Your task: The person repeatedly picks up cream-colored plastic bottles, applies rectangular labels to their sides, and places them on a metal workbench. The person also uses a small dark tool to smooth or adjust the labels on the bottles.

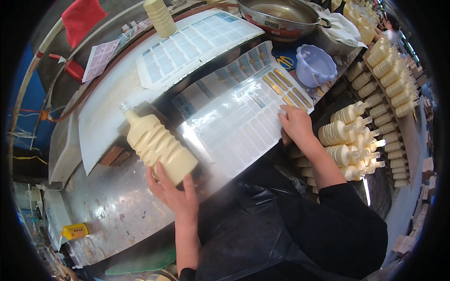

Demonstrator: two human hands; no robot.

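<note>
A cream-coloured ribbed bottle (157, 143) with a clear neck lies tilted on the work surface at the centre left. My left hand (176, 194) grips it at its base, thumb and fingers set round the lower end. To its right lies a glossy sheet of decals (243, 126), mostly pale backing, with several gold strips (283, 89) at its far right corner. At the sheet's right edge, beside the gold strips, is my right hand (297, 125). Its fingers are curled, the fingertips pressed on the sheet's edge; the thumb is mostly hidden.
Another decal sheet (194, 44) lies on the raised white board (110, 112), where a second cream bottle (160, 18) stands. A lilac bucket (316, 65), yellow-handled scissors (285, 62) and a large metal pan (281, 16) are far right. Many bottles (354, 140) fill the right side. A yellow container (75, 231) lies left.
</note>
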